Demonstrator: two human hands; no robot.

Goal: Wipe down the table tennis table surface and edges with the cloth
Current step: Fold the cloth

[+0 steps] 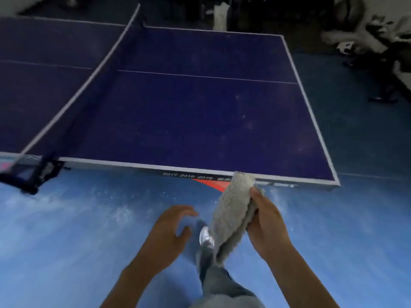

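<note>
A person stands at the near long edge of a dark purple table tennis worktop marked with white lines. It is a single worktop, split into two halves by one dark net that crosses it on the left.

There is one cloth: a grey, fluffy, folded cloth, held upright in the air just short of the near edge, toward the near right corner. It looks clear of the worktop, though its top overlaps the rim, so contact cannot be ruled out. The right hand grips it from the side, its fingers curled round the bundle and pinching it. Folding it this way likely gives a thick pad to press flat for wiping.

The left hand hangs beside the cloth, apart from it. Its fingers are loosely spread and bent and hold nothing; it may be ready to help refold the cloth or steady it.

Below the two hands, one pale shoe and a grey trouser leg show over the blue floor. Pale specks dot the right half of the worktop, so wiping there seems not yet done.
</note>
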